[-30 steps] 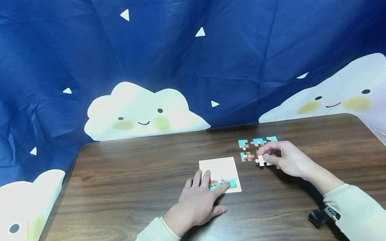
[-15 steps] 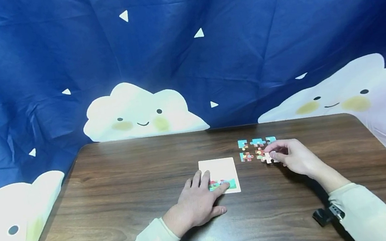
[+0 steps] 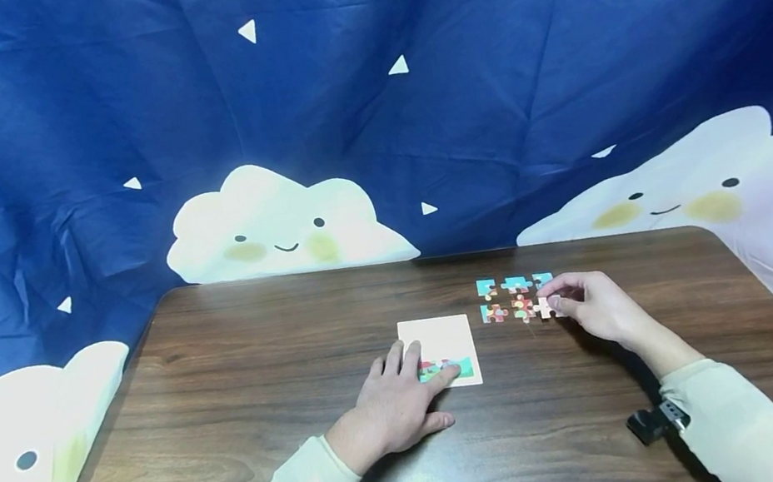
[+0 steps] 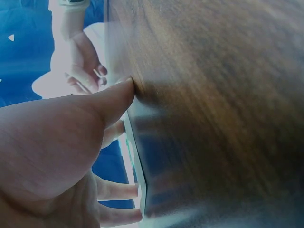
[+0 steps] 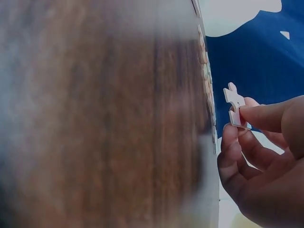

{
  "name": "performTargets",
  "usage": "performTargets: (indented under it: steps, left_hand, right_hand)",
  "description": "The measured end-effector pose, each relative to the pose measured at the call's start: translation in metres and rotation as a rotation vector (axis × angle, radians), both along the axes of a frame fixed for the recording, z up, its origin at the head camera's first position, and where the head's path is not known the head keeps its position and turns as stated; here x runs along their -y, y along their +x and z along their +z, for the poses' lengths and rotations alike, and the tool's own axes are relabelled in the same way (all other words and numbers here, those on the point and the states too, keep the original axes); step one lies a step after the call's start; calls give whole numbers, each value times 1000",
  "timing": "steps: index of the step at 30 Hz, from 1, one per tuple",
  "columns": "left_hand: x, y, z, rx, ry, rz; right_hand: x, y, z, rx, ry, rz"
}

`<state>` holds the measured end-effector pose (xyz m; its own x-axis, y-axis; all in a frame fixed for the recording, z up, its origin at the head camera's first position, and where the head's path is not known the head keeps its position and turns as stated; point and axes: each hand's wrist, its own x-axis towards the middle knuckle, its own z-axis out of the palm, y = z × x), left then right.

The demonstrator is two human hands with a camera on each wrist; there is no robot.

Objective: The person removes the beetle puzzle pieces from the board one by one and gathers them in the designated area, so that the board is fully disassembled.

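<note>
My left hand (image 3: 399,403) lies with spread, fairly straight fingers on a small white puzzle board (image 3: 435,336) that has a green and red picture strip near its front edge. In the left wrist view, the fingertips (image 4: 124,190) meet the board's edge. My right hand (image 3: 598,310) pinches a pale jigsaw piece (image 5: 233,100) between thumb and fingers. The right wrist view shows that piece raised off the table and tilted. It is at the right end of the front row of loose pieces, beside a red and yellow jigsaw piece (image 3: 523,307).
Several blue-topped jigsaw pieces, such as one blue piece (image 3: 516,284), lie in rows right of the board. The brown wooden table (image 3: 260,354) ends at a blue curtain (image 3: 329,73) with white clouds. Black wrist cameras hang under both sleeves.
My right hand has shifted to the right with the pale jigsaw piece, uncovering the red and yellow piece in the front row. The left hand stays on the board.
</note>
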<state>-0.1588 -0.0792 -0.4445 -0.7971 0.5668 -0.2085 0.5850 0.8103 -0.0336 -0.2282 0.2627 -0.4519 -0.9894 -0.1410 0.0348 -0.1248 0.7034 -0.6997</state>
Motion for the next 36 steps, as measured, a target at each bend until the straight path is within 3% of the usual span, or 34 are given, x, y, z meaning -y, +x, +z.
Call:
performTargets:
  steps: [22,36]
  left_hand:
    - [0,1,0,-10,-9,-5]
    - [0,0,1,18,-3,2]
  right_hand:
    - [-7,-12,-8,31,17,-1]
    - [-10,-11,-7,53,36,17]
